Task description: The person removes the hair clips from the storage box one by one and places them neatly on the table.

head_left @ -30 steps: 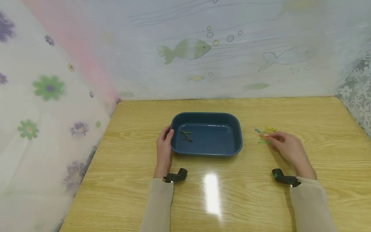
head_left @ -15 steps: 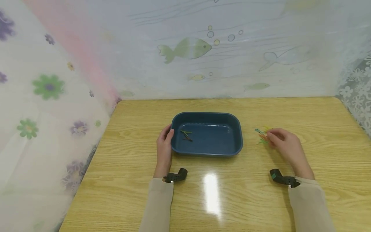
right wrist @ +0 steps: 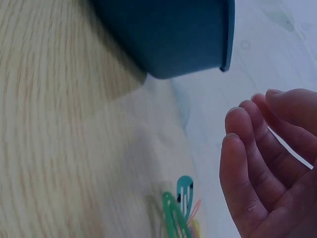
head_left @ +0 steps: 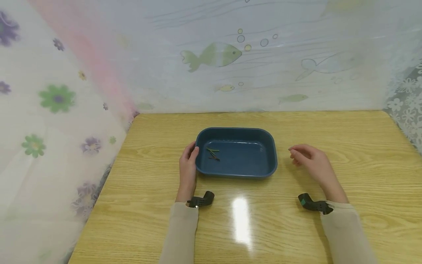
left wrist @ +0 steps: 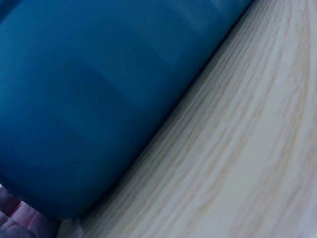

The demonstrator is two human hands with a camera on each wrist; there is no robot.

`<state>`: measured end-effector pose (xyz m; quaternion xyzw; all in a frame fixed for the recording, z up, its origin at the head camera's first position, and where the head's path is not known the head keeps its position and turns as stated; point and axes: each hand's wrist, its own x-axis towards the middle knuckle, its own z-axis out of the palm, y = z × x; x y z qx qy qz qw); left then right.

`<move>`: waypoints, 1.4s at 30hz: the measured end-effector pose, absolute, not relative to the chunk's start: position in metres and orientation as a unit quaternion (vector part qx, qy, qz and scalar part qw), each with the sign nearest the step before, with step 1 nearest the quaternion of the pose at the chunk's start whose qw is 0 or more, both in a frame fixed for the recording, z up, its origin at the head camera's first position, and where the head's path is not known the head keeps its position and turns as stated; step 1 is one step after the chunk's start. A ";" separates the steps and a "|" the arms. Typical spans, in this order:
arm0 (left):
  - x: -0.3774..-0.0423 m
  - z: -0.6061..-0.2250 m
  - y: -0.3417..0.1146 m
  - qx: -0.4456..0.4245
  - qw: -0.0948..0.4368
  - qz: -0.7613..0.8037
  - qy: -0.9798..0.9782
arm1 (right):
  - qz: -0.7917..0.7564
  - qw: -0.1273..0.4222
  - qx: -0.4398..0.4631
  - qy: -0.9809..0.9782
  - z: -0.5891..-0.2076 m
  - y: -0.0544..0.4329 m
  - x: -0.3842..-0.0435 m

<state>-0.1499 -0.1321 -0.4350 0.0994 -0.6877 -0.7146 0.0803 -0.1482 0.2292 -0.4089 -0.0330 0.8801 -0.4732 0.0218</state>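
A dark blue rectangular basin sits on the table. My left hand grips its left end, the thumb over the rim and the fingers along the outer wall. Inside, at the left, lie a few thin hair clips, greenish and dark. My right hand is raised to the right of the basin, thumb and forefinger tips close together. A tiny dark spot shows at those tips; whether they pinch a clip is unclear. Below it, the right wrist view shows a green hair clip and a teal one, with pink and yellow ones partly seen.
The wood-grain table extends on all sides of the basin. A patterned sheet with fish hangs behind the far edge, and a flowered sheet hangs at the left. Each wrist wears a black camera mount.
My right hand has lifted from the pile of hair clips and moved left, towards the basin; it now hides the pile in the head view. The left hand keeps its hold on the basin.
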 end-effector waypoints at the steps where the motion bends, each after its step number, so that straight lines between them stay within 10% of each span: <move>1: -0.151 -0.438 -0.133 0.098 0.081 -0.717 -0.685 | -0.472 0.022 -0.037 0.881 -0.407 0.228 -0.148; 42: -0.152 -0.442 -0.132 0.098 0.092 -0.713 -0.688 | -0.322 0.131 -0.270 0.898 -0.340 0.157 -0.194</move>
